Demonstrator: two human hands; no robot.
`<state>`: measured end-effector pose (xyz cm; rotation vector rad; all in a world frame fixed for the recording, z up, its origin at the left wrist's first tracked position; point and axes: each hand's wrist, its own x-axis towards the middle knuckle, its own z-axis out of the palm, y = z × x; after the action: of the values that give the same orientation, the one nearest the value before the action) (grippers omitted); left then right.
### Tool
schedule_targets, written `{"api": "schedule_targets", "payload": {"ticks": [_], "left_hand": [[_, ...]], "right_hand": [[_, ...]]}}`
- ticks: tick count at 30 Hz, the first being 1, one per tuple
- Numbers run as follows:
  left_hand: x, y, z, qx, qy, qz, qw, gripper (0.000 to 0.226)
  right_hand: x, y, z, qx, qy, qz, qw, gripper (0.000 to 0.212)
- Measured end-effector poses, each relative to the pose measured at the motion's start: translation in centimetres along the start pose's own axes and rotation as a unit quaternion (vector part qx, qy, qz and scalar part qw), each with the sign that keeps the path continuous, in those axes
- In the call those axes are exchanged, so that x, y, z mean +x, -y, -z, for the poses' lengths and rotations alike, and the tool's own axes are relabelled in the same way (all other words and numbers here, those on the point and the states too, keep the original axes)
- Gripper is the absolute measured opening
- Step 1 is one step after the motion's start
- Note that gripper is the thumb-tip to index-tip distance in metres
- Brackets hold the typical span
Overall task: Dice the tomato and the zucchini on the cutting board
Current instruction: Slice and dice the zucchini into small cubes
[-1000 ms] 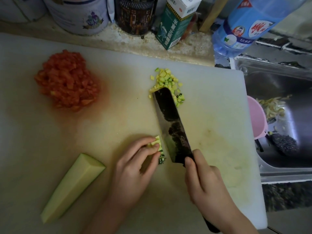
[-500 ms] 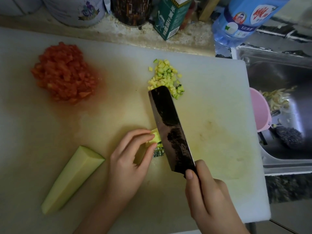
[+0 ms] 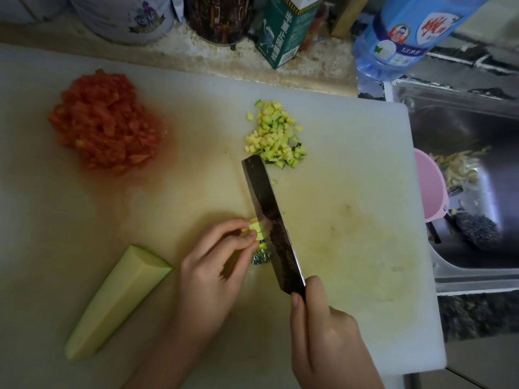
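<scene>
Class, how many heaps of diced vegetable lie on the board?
2: tomato heap far left; zucchini heap just beyond the knife. More dice may hide behind it.

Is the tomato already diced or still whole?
Diced: the tomato lies as a heap of small red cubes on the cutting board.

On the cutting board (image 3: 351, 248), the tomato pile (image 3: 105, 122) sits far left, the zucchini dice (image 3: 276, 136) just behind the knife (image 3: 269, 220) tip, and the zucchini wedge (image 3: 115, 299) near left. The left hand (image 3: 213, 273) pins the zucchini strips (image 3: 257, 230) against the blade's left side. The right hand (image 3: 325, 338) grips the handle, nearest us. The carton (image 3: 283, 32) and bottle (image 3: 404, 37) stand behind the board, with the sink (image 3: 463, 116) to the right.
</scene>
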<state>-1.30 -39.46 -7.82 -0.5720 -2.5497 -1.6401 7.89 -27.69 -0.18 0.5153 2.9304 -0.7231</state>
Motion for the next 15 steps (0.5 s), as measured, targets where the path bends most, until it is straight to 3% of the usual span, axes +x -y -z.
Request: {"api": "schedule_targets", "payload": {"ticks": [3, 10, 15], "left_hand": [[0.1, 0.0, -0.1, -0.008, -0.001, 0.0, 1.0, 0.015], [0.1, 0.0, 0.0, -0.016, 0.003, 0.013, 1.0, 0.015], [0.2, 0.0, 0.0, 0.003, 0.0, 0.012, 1.0, 0.007]], "right_hand": [[0.0, 0.4, -0.2, -0.01, -0.003, -0.011, 1.0, 0.037], [0.1, 0.6, -0.9, -0.013, -0.017, 0.001, 1.0, 0.037], [0.0, 0.3, -1.7, -0.04, 0.024, -0.012, 0.999, 0.041]]}}
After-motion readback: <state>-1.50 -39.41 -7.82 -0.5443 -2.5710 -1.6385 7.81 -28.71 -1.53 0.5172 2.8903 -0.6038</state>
